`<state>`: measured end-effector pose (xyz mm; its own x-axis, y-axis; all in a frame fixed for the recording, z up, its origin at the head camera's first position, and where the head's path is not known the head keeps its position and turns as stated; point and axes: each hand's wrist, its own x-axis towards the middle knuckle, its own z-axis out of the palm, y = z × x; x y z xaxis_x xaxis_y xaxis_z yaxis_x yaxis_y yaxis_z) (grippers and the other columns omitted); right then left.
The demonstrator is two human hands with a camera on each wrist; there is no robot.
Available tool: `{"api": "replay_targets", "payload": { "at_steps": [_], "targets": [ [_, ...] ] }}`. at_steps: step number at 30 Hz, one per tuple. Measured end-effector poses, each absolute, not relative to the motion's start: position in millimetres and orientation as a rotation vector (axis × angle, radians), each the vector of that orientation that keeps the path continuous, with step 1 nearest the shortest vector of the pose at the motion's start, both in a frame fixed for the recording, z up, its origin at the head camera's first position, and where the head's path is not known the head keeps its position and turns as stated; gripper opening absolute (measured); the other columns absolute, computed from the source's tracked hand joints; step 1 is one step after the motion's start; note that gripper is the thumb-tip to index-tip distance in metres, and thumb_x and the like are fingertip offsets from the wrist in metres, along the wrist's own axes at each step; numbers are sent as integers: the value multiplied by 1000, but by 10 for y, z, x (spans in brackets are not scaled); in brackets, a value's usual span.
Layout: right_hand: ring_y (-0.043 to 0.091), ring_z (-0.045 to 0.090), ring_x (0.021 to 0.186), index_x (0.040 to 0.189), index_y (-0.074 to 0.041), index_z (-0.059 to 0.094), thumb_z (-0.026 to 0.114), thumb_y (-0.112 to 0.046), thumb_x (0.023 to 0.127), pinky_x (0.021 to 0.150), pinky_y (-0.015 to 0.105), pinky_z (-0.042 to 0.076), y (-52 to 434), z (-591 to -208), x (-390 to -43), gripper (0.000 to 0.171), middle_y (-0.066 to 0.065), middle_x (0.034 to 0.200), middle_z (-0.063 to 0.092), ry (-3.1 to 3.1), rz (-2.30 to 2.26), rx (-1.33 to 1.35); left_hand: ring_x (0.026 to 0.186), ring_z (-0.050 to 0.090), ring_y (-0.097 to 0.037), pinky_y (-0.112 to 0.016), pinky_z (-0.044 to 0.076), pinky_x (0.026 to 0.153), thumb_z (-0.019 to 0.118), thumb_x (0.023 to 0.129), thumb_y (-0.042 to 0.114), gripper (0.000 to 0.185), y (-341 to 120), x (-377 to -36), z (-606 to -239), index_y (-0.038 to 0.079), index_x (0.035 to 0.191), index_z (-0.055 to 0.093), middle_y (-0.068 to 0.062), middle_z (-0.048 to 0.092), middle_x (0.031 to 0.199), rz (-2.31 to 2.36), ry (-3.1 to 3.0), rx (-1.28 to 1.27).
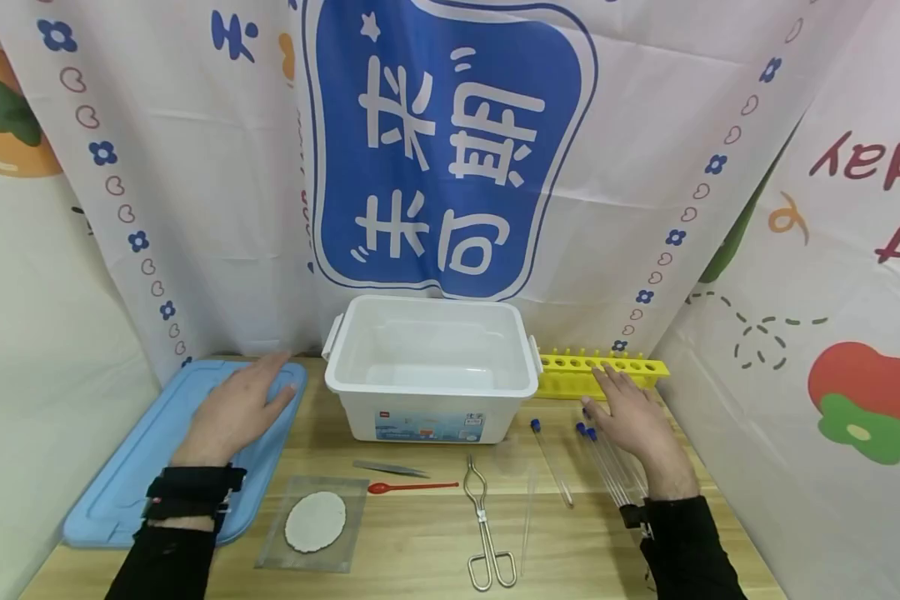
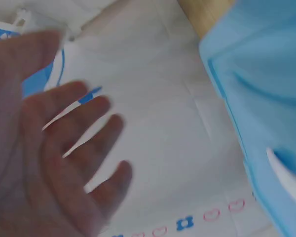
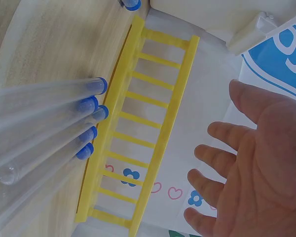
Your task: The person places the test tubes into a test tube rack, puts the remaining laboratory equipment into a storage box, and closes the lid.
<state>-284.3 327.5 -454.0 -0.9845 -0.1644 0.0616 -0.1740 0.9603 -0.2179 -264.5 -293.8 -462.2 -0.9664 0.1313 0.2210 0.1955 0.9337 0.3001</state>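
My left hand (image 1: 228, 414) hovers over the light blue lid (image 1: 116, 479) at the left of the table. Its fingers are spread and relaxed, with nothing held, and the left wrist view shows the bare palm beside the lid (image 2: 266, 98). On the right, my right hand (image 1: 633, 421) is held above several clear test tubes with blue caps (image 1: 603, 467). Its fingertips overlap the yellow test tube rack (image 1: 570, 387) in the head view. The right wrist view shows this palm bare too, fingers loosely extended, with the rack (image 3: 165, 131) and capped tubes (image 3: 44, 101) alongside.
A white plastic bin (image 1: 420, 417) stands at the back middle. In front lie tweezers (image 1: 390, 468), a red spoon (image 1: 412, 487), metal crucible tongs (image 1: 484, 525), a thin clear rod (image 1: 527, 521) and another capped test tube (image 1: 553, 467). Wire gauze (image 1: 273, 542) with a white centre lies near the lid.
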Motion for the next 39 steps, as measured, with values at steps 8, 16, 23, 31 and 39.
{"api": "replay_targets", "payload": {
  "at_steps": [8, 16, 23, 31, 39],
  "targets": [
    [64, 29, 174, 183, 0, 32, 54, -44, 125, 140, 89, 18, 3285, -4540, -2821, 76, 34, 190, 27, -3079, 358, 262, 166, 44, -64, -84, 43, 131, 36, 128, 58, 79, -2650, -2696, -4585, 3, 183, 34, -37, 42, 183, -1113, -2745, -136],
    [64, 28, 174, 183, 0, 32, 56, -43, 125, 141, 87, 19, 3306, -4512, -2820, 76, 34, 190, 27, -3080, 374, 261, 175, 33, -60, -75, 42, 139, 38, 125, 64, 92, -2342, -2732, -4595, -1, 186, 16, -36, 25, 190, -1742, -2742, -66],
    [65, 32, 172, 183, 1, 32, 58, -42, 124, 140, 85, 28, 3383, -4522, -2865, 77, 37, 188, 30, -3089, 455, 270, 180, 18, -60, -74, 40, 139, 35, 129, 49, 84, -2154, -2757, -4695, -6, 186, 6, -38, 15, 191, -2167, -2572, -135],
    [65, 40, 168, 181, 7, 31, 60, -30, 124, 138, 81, 35, 3533, -4529, -2920, 74, 40, 184, 36, -3105, 639, 244, 181, 12, -61, -79, 35, 139, 33, 129, 50, 84, -2117, -2779, -4741, 0, 187, 0, -36, 11, 193, -2277, -2499, -144],
    [63, 58, 154, 173, 8, 46, 66, -18, 121, 124, 76, 56, 3663, -4620, -2965, 62, 40, 170, 56, -3177, 638, 136, 181, 12, -61, -79, 35, 139, 31, 129, 50, 83, -2117, -2765, -4743, 2, 188, -1, -35, 9, 193, -2248, -2528, -111]
  ]
}}
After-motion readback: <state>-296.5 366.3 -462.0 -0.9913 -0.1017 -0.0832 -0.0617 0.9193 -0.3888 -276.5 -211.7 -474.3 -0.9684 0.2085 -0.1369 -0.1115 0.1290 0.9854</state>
